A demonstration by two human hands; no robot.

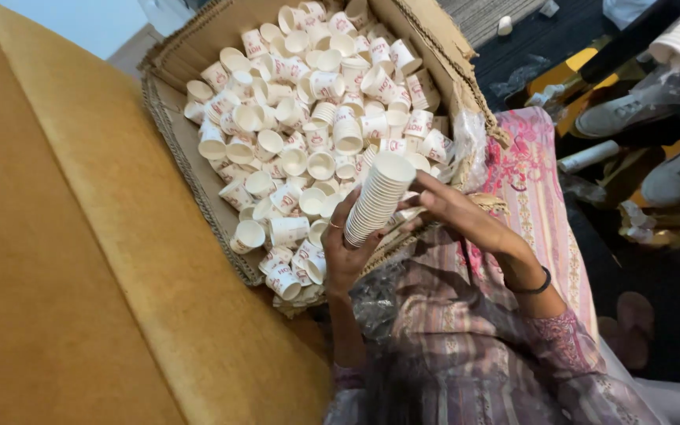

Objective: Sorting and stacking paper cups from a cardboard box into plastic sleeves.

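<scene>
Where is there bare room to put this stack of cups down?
Bare room: the mustard-yellow cushioned surface left of the brown cardboard box. Crowded: the box is heaped with loose white paper cups, and both hands with the nested white cup stack fill its near corner.

The person wears a loose garment of pale pink and mauve cloth, printed with stripes and small floral patterns, with a brighter pink flowered panel over the lap. Its sleeves end near the elbows with patterned cuffs. A thin dark band circles the wrist of the right hand (449,206). The left hand (345,250) bears a slim ring on one finger.
</scene>
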